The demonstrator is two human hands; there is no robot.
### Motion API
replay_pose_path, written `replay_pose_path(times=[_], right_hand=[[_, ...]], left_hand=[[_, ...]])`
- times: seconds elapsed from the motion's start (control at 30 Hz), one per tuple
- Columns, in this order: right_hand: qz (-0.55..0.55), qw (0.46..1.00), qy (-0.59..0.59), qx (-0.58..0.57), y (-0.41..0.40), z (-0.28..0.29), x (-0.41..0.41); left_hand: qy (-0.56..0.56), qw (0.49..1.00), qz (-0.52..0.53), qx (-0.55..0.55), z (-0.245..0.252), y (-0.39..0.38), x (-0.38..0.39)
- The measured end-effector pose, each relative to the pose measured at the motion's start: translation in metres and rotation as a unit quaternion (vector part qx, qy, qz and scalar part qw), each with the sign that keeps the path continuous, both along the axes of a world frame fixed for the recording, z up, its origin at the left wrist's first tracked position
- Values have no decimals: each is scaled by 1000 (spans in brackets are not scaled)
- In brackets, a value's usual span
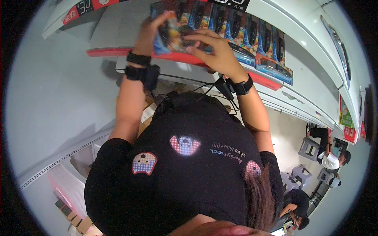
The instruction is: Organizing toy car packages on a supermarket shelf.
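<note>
My left hand (147,34) grips a carded blister pack (172,35) with an orange, food-patterned and blue card. Motion blurs the pack, so its contents are unclear. From the other side, the fingers of my right hand (220,53) reach to it, thumb apart from the fingers; whether they grip it cannot be made out. Behind both hands, similar packs (236,26) holding black, handle-shaped items stand in a row on a white shelf (115,32). In front of that row, a pack (274,69) lies flat near the red shelf edge strip (262,80).
A shelf front with price tags (85,7) overhangs the top. Black straps circle both wrists, and a dark cable (206,85) hangs near my waist. Grey stools (308,149) and seated people (327,159) are at right. Cardboard boxes (72,216) sit at lower left.
</note>
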State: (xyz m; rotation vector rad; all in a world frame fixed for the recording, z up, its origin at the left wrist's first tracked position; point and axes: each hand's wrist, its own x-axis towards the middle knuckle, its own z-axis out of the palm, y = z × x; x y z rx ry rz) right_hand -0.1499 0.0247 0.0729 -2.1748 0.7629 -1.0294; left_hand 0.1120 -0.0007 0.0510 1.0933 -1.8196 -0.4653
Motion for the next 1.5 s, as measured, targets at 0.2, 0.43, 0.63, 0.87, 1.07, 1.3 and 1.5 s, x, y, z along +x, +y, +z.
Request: replay_pose_path(times=[0.2, 0.43, 0.63, 0.87, 1.07, 1.3, 1.5], right_hand=[[23, 984, 7, 176, 9, -2, -33], [-10, 980, 36, 197, 12, -10, -81], [-79, 947, -42, 307, 25, -43, -154], [-248, 927, -147, 241, 50, -50, -215], [-229, 932, -162, 228, 55, -48, -208], [-187, 951, -72, 236, 78, 4, -186], [-198, 976, -3, -90, 103, 149, -207]], left_hand=[[-236, 960, 142, -56, -27, -97, 154], [-96, 994, 49, 11, -41, -135, 161], [-10, 999, 12, 38, -55, -147, 156], [68, 997, -14, 26, -70, -152, 144], [-47, 992, 121, 5, -82, -167, 139], [-157, 973, 168, -31, -77, -176, 140], [-279, 925, 218, -140, -61, -157, 128]])
